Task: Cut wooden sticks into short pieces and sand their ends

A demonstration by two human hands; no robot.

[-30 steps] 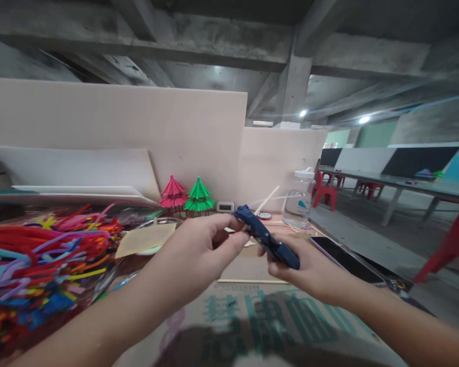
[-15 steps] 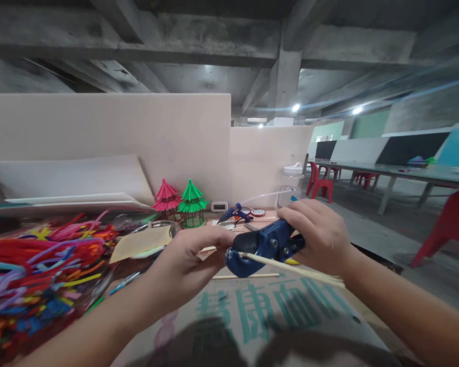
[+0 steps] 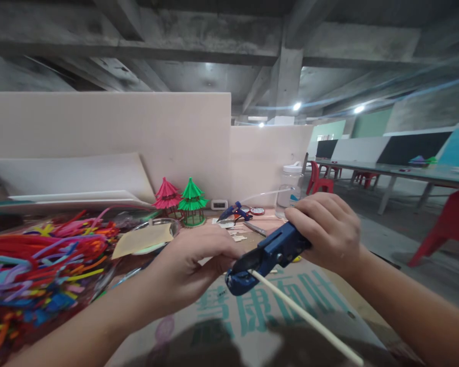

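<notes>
My right hand is wrapped round the handles of a blue hand cutter. Its jaws point left and down over the cardboard, closed round a thin wooden stick. The long part of the stick slopes down to the right, towards me. On the other side of the jaws, my left hand pinches the stick's end between thumb and fingers; that end is mostly hidden. Beneath both hands lies a cardboard sheet with green printed characters.
Colourful pipe cleaners heap up on the left, near a metal bowl. Behind stand a pink model pavilion, a green one, a glue gun and a clear plastic jar. Scissors and short stick pieces lie nearby.
The cutter has tilted, its jaws moving slightly lower. The stick has swung from nearly level to a steeper slope down to the right. Both hands keep their grip.
</notes>
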